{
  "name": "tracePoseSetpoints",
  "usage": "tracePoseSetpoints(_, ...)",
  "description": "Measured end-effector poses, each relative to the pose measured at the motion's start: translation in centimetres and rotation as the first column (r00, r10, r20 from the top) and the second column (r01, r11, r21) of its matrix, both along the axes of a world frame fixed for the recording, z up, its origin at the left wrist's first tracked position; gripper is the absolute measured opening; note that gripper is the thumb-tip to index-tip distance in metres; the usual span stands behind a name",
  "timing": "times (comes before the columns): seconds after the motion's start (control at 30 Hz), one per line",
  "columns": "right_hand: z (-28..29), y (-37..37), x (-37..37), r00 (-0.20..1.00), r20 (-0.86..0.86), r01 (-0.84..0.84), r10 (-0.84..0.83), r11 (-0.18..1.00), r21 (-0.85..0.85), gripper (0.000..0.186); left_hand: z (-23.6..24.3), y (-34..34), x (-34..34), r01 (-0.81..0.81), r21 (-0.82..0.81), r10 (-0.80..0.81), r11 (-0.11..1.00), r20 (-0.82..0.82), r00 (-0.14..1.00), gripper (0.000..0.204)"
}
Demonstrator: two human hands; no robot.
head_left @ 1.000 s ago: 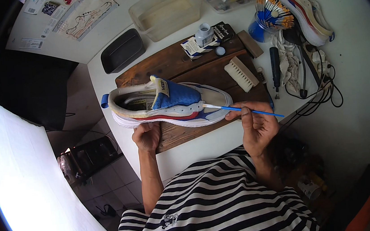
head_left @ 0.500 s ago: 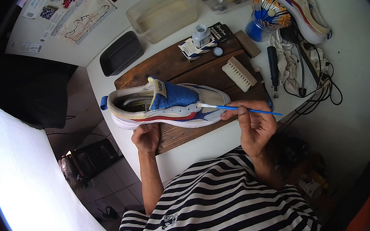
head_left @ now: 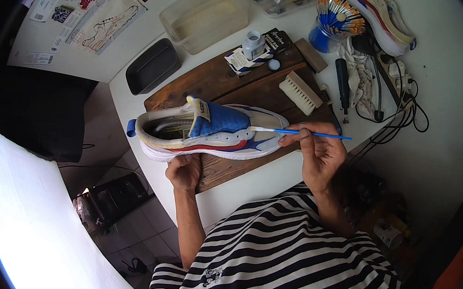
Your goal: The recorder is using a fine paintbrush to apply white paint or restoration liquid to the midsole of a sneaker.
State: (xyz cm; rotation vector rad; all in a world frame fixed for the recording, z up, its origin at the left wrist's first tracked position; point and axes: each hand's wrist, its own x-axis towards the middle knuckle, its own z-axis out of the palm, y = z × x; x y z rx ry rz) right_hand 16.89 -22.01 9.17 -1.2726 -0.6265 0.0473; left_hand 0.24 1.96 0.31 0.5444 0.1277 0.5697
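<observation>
Obs. of work area: trainer (head_left: 220,118), blue/white w/ red trim, sits over the wooden board (head_left: 231,172) on the tabletop (head_left: 237,196), toe to R, heel to L; can't tell if sole rests on board or is raised. L hand (head_left: 184,175) is at near side of sole, approx. heel end, fingers curled and partly hidden beneath; how far closed, can't tell. R hand (head_left: 322,155) is closed in a pinch on the blue handle of a thin paintbrush (head_left: 282,131); its pale bristles are at toe end of the eyelet strip, appar. touching. Beyond trainer: uncapped btl (head_left: 254,46) on a small box, w/ cap (head_left: 274,65) just beside. Scrub brush (head_left: 300,93) lies on board, R of these. Farther R: dark handheld tool (head_left: 343,85), pot of brushes (head_left: 319,40) and 2nd trainer (head_left: 366,6), similar colours
</observation>
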Motion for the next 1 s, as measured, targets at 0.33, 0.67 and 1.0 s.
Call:
tracePoseSetpoints(0.33,-0.1,-0.4,-0.1,0.998,-0.06,0.021,-0.019,0.999,0.024,0.013,1.8,-0.8,0.6,-0.078,-0.063,0.067,0.995,-0.158,0.985,0.017)
tracePoseSetpoints(0.67,-0.6,-0.7,0.0,0.999,0.033,-0.017,0.017,1.0,-0.011,0.013,1.9,-0.9,0.7,-0.068,-0.066,0.058,0.995,-0.146,0.988,0.019)
tracePoseSetpoints(1.0,-0.2,-0.4,-0.4,0.998,-0.005,-0.059,0.059,0.998,0.033,0.011,2.2,-1.2,0.9,-0.135,-0.047,0.122,0.99,-0.213,0.969,0.017)
